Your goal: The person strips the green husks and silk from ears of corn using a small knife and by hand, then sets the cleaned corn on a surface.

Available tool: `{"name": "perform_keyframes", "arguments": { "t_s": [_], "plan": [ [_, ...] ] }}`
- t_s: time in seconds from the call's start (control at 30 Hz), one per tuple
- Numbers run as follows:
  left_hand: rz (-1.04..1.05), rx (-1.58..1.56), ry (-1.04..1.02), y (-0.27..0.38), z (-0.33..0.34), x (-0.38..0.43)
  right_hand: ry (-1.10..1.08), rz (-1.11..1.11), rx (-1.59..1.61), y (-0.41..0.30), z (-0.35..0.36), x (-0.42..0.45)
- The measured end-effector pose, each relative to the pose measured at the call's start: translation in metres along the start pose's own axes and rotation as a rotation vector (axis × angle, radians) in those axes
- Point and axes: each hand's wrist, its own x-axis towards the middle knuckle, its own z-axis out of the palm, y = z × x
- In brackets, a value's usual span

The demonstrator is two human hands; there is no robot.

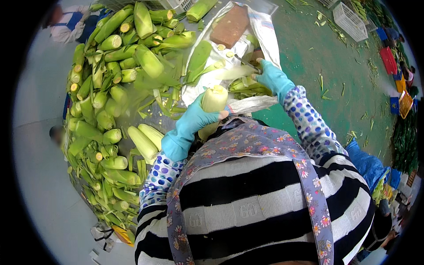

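My left hand (pixel 187 122), in a blue rubber glove, grips a pale, mostly husked ear of corn (pixel 214 98) upright with its cut stem end up. My right hand (pixel 272 79), gloved alike, holds a knife (pixel 245 62) whose thin blade points up and left over a white woven sack (pixel 258 105). A brown brick (pixel 230 26) lies on the sack, with round cut stem slices (pixel 230 54) near it. Stripped green husks (pixel 250 86) lie in the sack below my right hand. Two pale trimmed ears (pixel 143 143) rest left of my left forearm.
A large heap of corn in green husks (pixel 116 76) covers the table on the left. Loose leaf scraps (pixel 165 102) lie between heap and sack. White crates (pixel 350 21) stand on the green floor (pixel 314 66). A person (pixel 68 25) is at the upper left.
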Motion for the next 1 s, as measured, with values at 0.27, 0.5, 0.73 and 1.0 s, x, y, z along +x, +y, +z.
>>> {"name": "perform_keyframes", "arguments": {
  "t_s": [0.27, 0.5, 0.73, 1.0],
  "plan": [
    [-0.081, -0.025, -0.012, 0.009, 0.004, -0.002, -0.250, -0.355, 0.165, -0.077, -0.013, -0.063],
    [-0.111, -0.051, -0.043, 0.028, 0.018, -0.002, -0.253, -0.320, -0.016, -0.093, -0.023, -0.071],
    [0.024, -0.048, 0.025, 0.003, 0.032, 0.002, -0.147, -0.377, -0.035, -0.078, -0.002, -0.061],
    [0.187, 0.115, 0.155, -0.007, 0.036, 0.001, -0.035, -0.403, -0.018, -0.061, 0.015, -0.049]
  ]
}}
